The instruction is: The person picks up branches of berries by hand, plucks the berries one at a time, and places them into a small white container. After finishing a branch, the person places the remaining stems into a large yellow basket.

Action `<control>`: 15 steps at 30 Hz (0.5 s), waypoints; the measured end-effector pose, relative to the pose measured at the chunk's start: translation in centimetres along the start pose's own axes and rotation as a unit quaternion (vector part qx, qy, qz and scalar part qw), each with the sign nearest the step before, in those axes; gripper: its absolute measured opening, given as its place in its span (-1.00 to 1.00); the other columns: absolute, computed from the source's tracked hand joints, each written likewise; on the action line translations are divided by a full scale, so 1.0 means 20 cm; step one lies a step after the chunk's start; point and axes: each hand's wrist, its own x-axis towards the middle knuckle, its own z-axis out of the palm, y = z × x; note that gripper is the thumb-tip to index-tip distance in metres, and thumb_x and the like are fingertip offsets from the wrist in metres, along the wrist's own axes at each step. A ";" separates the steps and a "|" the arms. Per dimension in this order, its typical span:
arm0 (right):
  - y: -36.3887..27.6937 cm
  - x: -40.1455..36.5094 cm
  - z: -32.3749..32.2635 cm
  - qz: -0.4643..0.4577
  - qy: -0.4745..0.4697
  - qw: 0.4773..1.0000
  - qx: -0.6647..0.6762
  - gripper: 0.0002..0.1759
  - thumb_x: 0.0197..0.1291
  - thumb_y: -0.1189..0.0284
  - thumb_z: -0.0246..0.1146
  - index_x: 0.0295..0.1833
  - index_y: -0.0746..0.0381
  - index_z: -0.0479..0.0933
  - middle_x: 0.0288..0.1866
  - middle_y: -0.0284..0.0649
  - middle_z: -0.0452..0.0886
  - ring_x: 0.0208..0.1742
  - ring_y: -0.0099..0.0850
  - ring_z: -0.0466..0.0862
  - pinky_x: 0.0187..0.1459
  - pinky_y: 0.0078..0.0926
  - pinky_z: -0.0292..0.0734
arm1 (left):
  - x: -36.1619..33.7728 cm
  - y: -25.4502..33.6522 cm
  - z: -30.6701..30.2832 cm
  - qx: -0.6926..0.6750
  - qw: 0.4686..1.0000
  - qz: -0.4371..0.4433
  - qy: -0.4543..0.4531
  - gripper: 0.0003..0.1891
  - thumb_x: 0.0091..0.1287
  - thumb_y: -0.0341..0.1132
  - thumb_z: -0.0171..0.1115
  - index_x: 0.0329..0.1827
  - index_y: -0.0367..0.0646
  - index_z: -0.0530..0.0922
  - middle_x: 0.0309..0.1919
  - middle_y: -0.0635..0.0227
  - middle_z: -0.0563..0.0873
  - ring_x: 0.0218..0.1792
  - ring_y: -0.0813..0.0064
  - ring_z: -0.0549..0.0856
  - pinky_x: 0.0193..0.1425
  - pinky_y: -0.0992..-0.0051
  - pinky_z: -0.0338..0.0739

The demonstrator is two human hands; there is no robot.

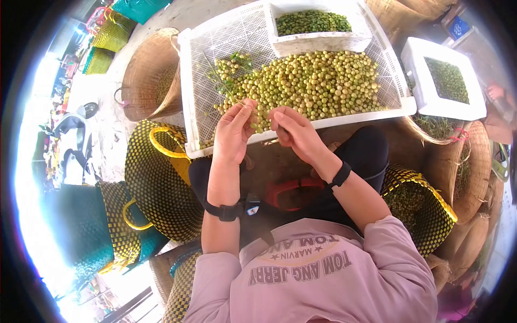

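Note:
My left hand point(235, 129) is closed in a pinch on a thin green sprig point(225, 85), whose stem slants up and left from the fingertips. Beside it, my right hand point(295, 132) is curled with its fingertips together; what lies between them, if anything, is too small to make out. Both hands are over the front edge of a white perforated tray point(199, 97). Small round yellow-green fruits point(318, 81) are heaped in it, and a cluster still on stems point(234, 63) lies at the heap's left.
A white foam box point(323, 42) of smaller green fruits sits in the tray's back; another foam box point(468, 105) stands right. Wicker baskets point(142, 81) and yellow-black woven baskets point(156, 188) stand around my legs. A person's hand point(495, 91) shows at far right.

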 end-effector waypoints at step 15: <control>0.00 -0.02 0.00 0.028 -0.051 0.998 0.013 -0.79 0.40 0.28 0.08 -0.20 0.19 0.47 -0.45 -0.46 0.42 -0.60 -0.75 0.20 -0.57 -0.74 0.04 | 0.00 -0.01 0.02 0.007 1.000 0.012 -0.027 -0.82 0.41 -0.32 0.15 -0.06 -0.20 0.59 -0.31 0.55 0.61 -0.35 0.77 0.52 -0.29 0.71 0.43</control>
